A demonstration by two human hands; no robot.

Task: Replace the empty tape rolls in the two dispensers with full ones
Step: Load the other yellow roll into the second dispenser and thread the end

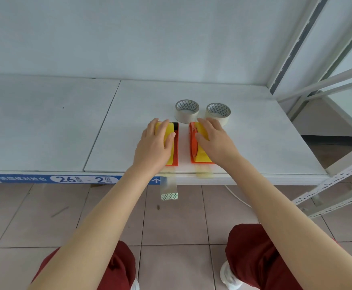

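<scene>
Two orange-and-yellow tape dispensers lie side by side near the front edge of a white shelf (pixel 254 147). My left hand (pixel 154 143) rests on top of the left dispenser (pixel 174 147), fingers curled over its yellow part. My right hand (pixel 212 139) covers the right dispenser (pixel 194 143) the same way. Just behind them stand two tape rolls with patterned cores: the left roll (pixel 186 111) and the right roll (pixel 218 114). A strip of clear tape (pixel 168 189) hangs from the left dispenser over the shelf edge; a shorter yellowish strip (pixel 204 173) lies in front of the right one.
A blue label (pixel 66 179) runs along the shelf's front edge. White metal rack uprights and braces (pixel 309 59) rise at the right. Below is a tiled floor (pixel 181 227), with my knees in dark red trousers (pixel 252 248) and a white cable (pixel 236 197).
</scene>
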